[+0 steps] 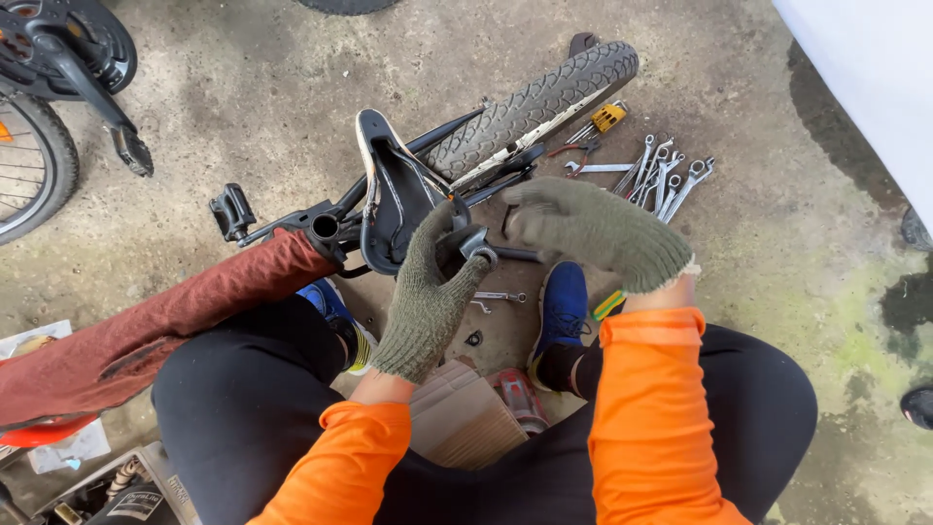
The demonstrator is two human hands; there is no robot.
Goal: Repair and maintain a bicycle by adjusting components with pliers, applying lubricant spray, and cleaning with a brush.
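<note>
At the upper left of the frame, another bicycle's wheel [24, 160] and crank [73, 49] stand on the stained concrete floor [243, 97]. Below them, a frame tube wrapped in red cloth [146, 321] runs across the seated person's lap, seemingly padded for handling. At centre, an upturned black saddle [389, 194] shows its rails, turned that way to expose the clamp underneath. The gloved left hand [428, 297] is clenched around a small metal clamp part [478, 245] just beside the saddle, steadying it, while the gloved right hand [593, 233] hovers over the same spot with fingers curled; whether it grips anything cannot be told. Behind, a knobbly tyre [535, 102] lies flat. At upper right, spanners [666, 175] are fanned out within arm's reach, beside a yellow-handled tool [607, 117].
</note>
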